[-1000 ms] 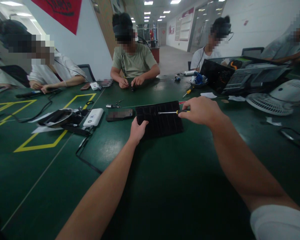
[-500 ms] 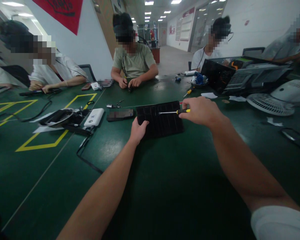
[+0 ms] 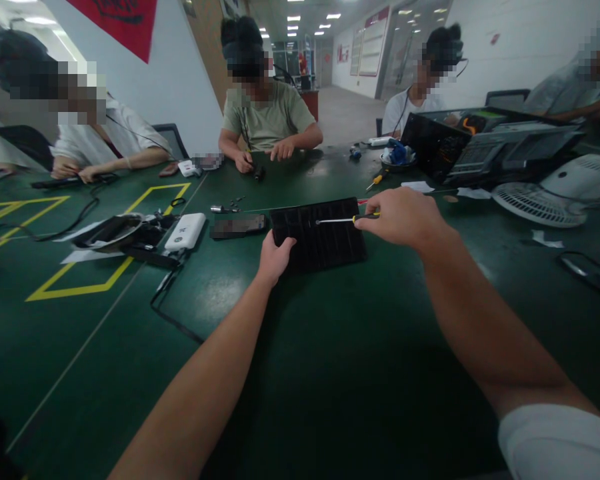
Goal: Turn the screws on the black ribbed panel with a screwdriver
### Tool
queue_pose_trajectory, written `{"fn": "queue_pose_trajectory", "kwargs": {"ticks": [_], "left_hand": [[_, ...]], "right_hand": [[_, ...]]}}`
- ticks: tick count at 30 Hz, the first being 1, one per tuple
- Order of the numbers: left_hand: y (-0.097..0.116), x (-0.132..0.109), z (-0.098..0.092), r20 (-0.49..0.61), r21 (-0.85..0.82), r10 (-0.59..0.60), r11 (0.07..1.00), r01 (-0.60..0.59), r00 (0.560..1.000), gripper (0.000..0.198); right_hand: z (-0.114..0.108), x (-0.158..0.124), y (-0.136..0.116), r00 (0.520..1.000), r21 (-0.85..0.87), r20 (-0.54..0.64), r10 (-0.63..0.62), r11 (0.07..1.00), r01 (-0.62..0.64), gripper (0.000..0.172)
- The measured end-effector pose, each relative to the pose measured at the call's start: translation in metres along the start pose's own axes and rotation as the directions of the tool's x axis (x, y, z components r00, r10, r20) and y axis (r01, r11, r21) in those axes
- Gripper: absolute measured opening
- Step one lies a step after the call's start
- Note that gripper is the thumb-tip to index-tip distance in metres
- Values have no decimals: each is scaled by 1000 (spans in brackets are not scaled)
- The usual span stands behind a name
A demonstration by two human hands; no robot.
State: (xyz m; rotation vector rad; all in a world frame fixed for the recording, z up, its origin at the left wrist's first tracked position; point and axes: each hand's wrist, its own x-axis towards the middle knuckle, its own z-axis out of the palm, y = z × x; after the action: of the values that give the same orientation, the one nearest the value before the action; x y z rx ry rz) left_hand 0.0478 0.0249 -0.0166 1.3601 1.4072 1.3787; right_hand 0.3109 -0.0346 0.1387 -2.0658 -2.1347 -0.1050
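My left hand (image 3: 276, 257) grips the left edge of a flat black rectangular panel (image 3: 325, 247) with ridges across its face, thumb on top. It is tilted up toward me above the green table. In my right hand (image 3: 405, 217) is a screwdriver (image 3: 335, 221) with a yellow and black handle, its metal shaft pointing left across the upper part of the panel. Whether the tip touches the panel I cannot tell. A bit of red (image 3: 363, 201) shows beside the panel's top right corner, by my right fingers; its kind is unclear.
Left of the panel lie a dark phone-like slab (image 3: 237, 226), small metal parts (image 3: 225, 209) and a white power bank (image 3: 185, 231) with a cable. Another screwdriver (image 3: 375, 181) lies beyond. A white fan (image 3: 540, 203) and a black open case (image 3: 435, 150) stand right. Several people sit around the table.
The screwdriver and panel keep nearly the same place in my hands. The view has shifted slightly. Across the table, a person's hand has lifted away from the small black object.
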Motion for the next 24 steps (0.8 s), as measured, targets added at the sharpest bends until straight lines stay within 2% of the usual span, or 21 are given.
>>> {"fn": "queue_pose_trajectory", "kwargs": {"ticks": [5,16,24], "left_hand": [[-3,1,-1,5,6,-8,1000,8,1000,31],[1,-1,0,-6,9,-3,1000,3,1000,29],[-6,3,-1,8,0,-10,1000,10,1000,31]], "right_hand": [[0,1,0,1000,-5,27,5,1000,-5,45],[-2,0,-2,998,-2,57,-19,1000,19,42],[2,2,3,999,23,-32,-39,999,39,36]]}}
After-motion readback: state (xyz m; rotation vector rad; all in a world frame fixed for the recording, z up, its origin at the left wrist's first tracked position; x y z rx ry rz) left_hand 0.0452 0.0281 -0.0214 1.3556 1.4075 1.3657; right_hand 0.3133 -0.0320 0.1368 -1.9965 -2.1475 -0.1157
